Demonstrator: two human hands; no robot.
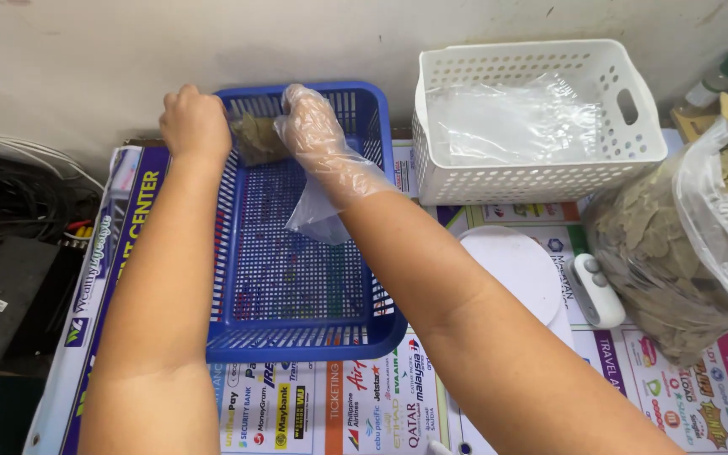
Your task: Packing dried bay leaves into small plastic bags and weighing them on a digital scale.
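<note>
Blue slotted plastic tray (297, 286) on the desk: bare left hand (194, 122) steadying its far rim, grip closed there; clear-gloved right hand (318, 135) pinching dried brown leaves (256, 139) in the far corner.

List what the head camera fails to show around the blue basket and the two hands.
- Left hand: fingers curl away at the blue basket rim, so its grip is hidden, head view.
- Dried leaves: partly covered by both hands.
- Right hand: the loose plastic glove blurs its fingertips.
- Clear bag of leaves: cut by the right edge.
- White scale: partly behind the right forearm.
- White basket: contents beyond crumpled clear plastic unclear.
</note>
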